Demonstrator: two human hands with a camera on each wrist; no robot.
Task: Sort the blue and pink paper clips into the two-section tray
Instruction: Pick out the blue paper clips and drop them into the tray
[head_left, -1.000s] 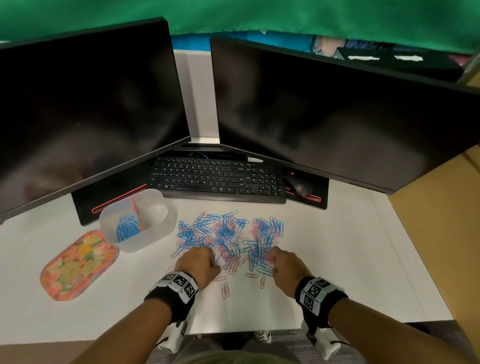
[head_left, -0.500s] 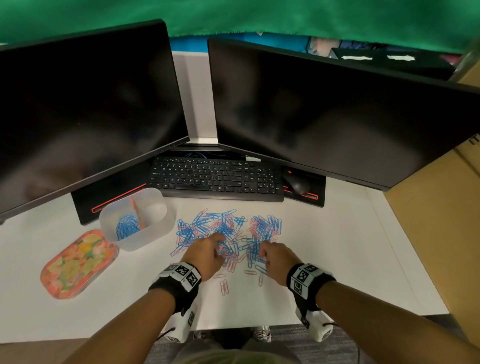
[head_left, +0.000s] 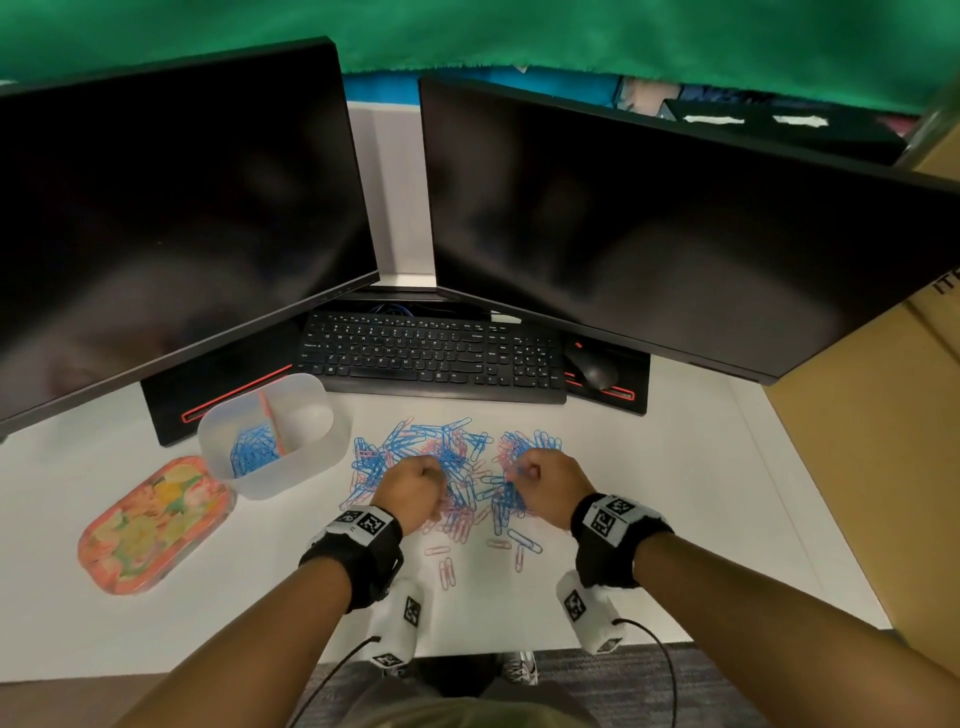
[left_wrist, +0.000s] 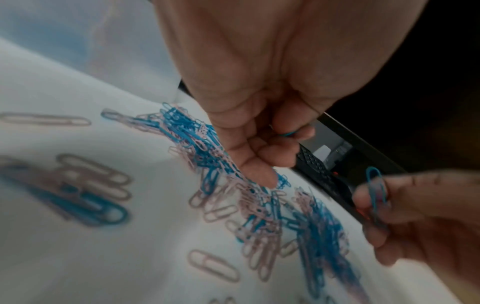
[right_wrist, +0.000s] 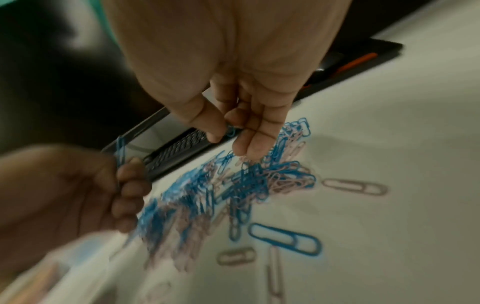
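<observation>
Worktop (head_left: 649, 519): white; carries all below.
Tray (head_left: 317, 462): two-section, toward my left edge; blue clips fill its left section, right section looks bare.
Clip heap (head_left: 457, 467): blue and pink mixed, mid-worktop, under both hands.
My left hand (head_left: 413, 491): curled, pinching blue clips; nearer the tray, which lies leftward and beyond.
My right hand (head_left: 545, 480): curled, pinching blue clips.

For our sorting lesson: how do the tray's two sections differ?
The left section holds blue paper clips; the right section looks empty. The left section lies nearer the floral tin, the right section nearer the keyboard. Both belong to one translucent tray, split by a pink divider.
</observation>
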